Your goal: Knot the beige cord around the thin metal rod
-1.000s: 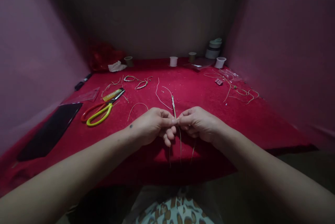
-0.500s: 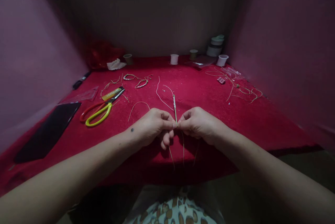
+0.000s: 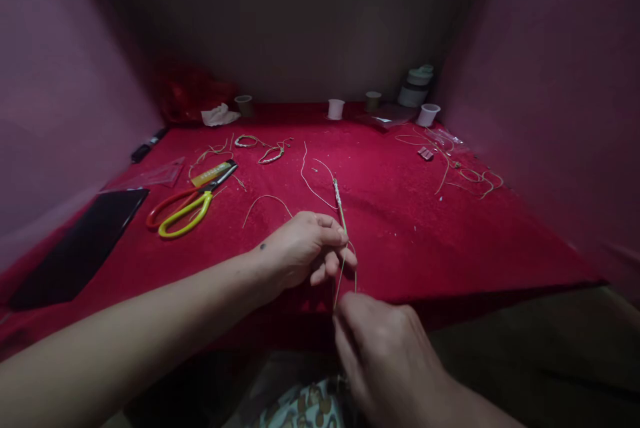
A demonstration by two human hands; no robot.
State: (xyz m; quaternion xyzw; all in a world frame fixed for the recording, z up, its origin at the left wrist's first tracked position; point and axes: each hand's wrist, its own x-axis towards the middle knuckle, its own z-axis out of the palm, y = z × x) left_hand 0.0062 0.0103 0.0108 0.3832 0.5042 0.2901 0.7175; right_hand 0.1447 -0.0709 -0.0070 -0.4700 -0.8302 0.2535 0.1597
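A partly braided cord bracelet (image 3: 339, 195) stretches over the red cloth, its white braided part pointing away from me. My left hand (image 3: 320, 248) pinches the plain cord end below the braid between thumb and index finger. Thin cord strands (image 3: 341, 278) run down from that pinch toward my right hand (image 3: 383, 341). The right hand is closed near the table's front edge, its back turned to me, with a strand entering its fingers; the fingertips are mostly hidden. A loose white strand (image 3: 313, 185) curves on the cloth left of the braid.
Scissors (image 3: 186, 213) with red and yellow handles lie at left, beside a yellow packet (image 3: 213, 175) and a dark flat phone-like object (image 3: 80, 245). Two finished-looking bracelets (image 3: 270, 153) lie farther back. Small cups (image 3: 336, 109) line the rear; tangled cord (image 3: 473, 175) lies at right.
My right hand has left the pinch beside my left hand and moved down toward me, with strands drawn between the hands. The left hand keeps its hold on the cord.
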